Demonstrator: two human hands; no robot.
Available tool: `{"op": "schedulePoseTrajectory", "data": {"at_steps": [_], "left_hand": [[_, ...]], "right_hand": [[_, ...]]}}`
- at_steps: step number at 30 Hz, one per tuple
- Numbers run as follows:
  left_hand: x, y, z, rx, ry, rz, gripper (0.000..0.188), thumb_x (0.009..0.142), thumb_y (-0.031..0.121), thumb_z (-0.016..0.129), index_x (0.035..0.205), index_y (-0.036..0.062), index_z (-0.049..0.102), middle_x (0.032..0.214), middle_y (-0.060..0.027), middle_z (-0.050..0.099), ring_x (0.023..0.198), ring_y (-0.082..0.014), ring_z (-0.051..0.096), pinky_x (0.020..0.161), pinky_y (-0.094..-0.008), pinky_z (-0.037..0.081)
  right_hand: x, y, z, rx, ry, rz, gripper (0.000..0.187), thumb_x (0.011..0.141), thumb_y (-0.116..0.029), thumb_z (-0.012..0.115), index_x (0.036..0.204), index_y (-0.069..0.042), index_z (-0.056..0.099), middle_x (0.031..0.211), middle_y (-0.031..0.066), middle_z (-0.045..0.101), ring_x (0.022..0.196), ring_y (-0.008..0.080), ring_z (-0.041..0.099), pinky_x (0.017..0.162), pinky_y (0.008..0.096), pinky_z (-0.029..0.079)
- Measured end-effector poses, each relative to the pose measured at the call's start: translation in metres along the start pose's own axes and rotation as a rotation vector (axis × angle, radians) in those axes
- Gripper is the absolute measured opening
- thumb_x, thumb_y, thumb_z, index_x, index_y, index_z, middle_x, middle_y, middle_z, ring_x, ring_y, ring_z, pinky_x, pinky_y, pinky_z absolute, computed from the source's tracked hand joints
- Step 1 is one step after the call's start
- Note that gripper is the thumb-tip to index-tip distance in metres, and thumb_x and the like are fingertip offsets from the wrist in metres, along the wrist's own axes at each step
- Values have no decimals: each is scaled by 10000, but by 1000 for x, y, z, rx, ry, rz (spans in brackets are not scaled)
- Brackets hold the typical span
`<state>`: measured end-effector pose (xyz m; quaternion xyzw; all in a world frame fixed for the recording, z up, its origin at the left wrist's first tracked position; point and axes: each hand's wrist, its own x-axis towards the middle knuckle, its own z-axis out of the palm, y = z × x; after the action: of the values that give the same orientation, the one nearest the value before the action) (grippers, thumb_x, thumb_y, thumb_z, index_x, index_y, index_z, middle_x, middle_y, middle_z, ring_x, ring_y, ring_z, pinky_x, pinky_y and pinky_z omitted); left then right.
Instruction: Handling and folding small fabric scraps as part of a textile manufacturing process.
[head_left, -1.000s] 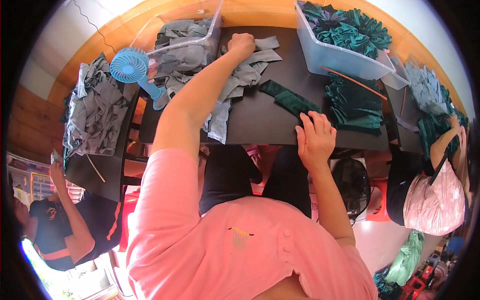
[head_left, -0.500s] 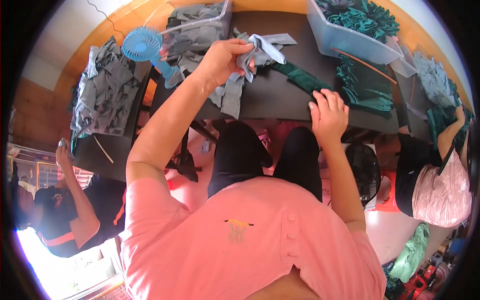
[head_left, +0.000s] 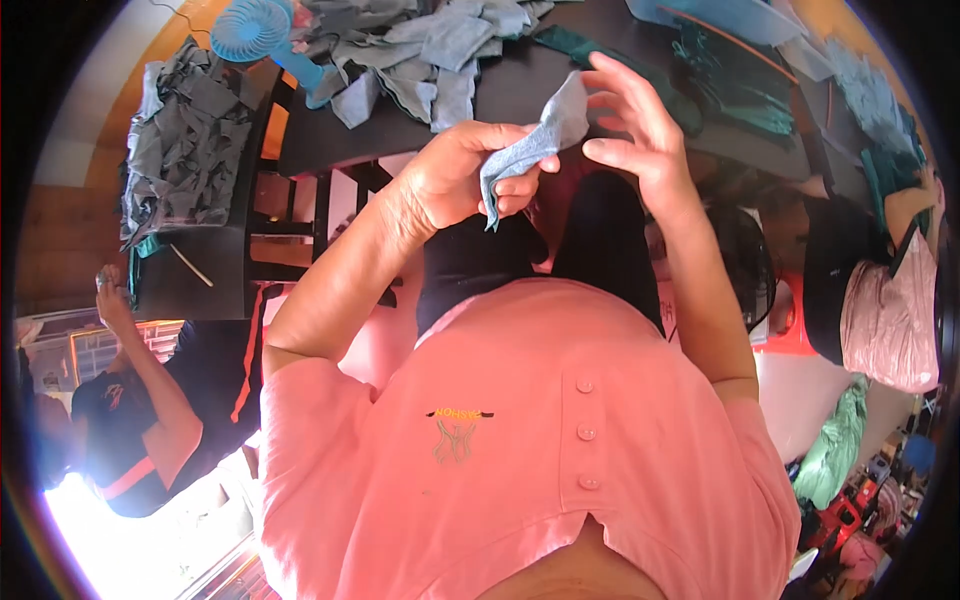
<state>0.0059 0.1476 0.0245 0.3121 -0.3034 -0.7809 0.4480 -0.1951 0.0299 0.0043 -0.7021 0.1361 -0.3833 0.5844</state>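
My left hand (head_left: 470, 175) is closed around a light grey-blue fabric piece (head_left: 543, 135), held up above my lap in front of the table edge. One end of the fabric hangs below my fingers, and the other points up to the right. Close by that upper end is my right hand (head_left: 640, 130), its fingers spread and curved, with a small gap to the cloth. Beyond my hands, a loose heap of grey fabric pieces (head_left: 440, 60) lies on the dark table (head_left: 520, 85). A dark green velvet strip (head_left: 580, 45) lies behind my right fingers.
A blue fan (head_left: 255, 40) stands left of the heap. Grey fabric is piled (head_left: 185, 140) on a side table. At right are folded green velvet (head_left: 735, 75), a clear plastic bin (head_left: 700, 15) and a thin stick (head_left: 730, 40). People sit at both sides.
My left hand has brought the grey-blue fabric from over the table toward me. My right hand has left the green strip and risen beside the fabric. The view has tilted down.
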Motion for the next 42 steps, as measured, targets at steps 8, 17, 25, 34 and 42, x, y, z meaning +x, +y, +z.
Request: {"op": "schedulePoseTrajectory", "data": {"at_steps": [8, 17, 25, 34, 42], "left_hand": [[8, -61, 11, -75, -151, -168, 490, 955, 418, 492, 929, -49, 637, 510, -13, 401, 429, -105, 342, 411, -256, 283], [32, -91, 21, 105, 262, -111, 573, 886, 537, 581, 1087, 2, 615, 907, -105, 637, 761, -173, 613, 615, -279, 487], [49, -74, 58, 896, 284, 784, 506, 650, 180, 854, 1077, 93, 597, 1055, -48, 566, 1014, -205, 559, 823, -347, 477], [61, -88, 51, 290, 364, 629, 132, 794, 65, 737, 887, 15, 657, 909, 4, 556, 800, -90, 542, 701, -240, 455], [53, -92, 38, 247, 557, 464, 102, 758, 29, 726, 837, 20, 661, 721, 16, 603, 648, -61, 515, 602, -199, 407]], "right_hand": [[-54, 11, -22, 268, -283, 313, 775, 717, -357, 681, 1363, 5, 453, 1170, 162, 605, 1051, 243, 589, 937, 350, 442], [-97, -16, -47, 635, 124, 443, 303, 845, -117, 577, 1125, 0, 587, 854, 111, 653, 632, 176, 633, 464, 226, 411], [-82, -27, -26, 81, 297, 31, 254, 923, -144, 535, 1121, 9, 583, 888, 132, 644, 697, 238, 656, 516, 240, 465], [-65, -35, -29, 769, 212, 386, 335, 937, -202, 509, 1190, 16, 532, 922, 189, 655, 730, 275, 657, 552, 269, 443], [-77, -18, -1, 130, 403, 369, 340, 853, -88, 591, 1159, 34, 508, 912, 148, 673, 706, 205, 644, 557, 232, 432]]}}
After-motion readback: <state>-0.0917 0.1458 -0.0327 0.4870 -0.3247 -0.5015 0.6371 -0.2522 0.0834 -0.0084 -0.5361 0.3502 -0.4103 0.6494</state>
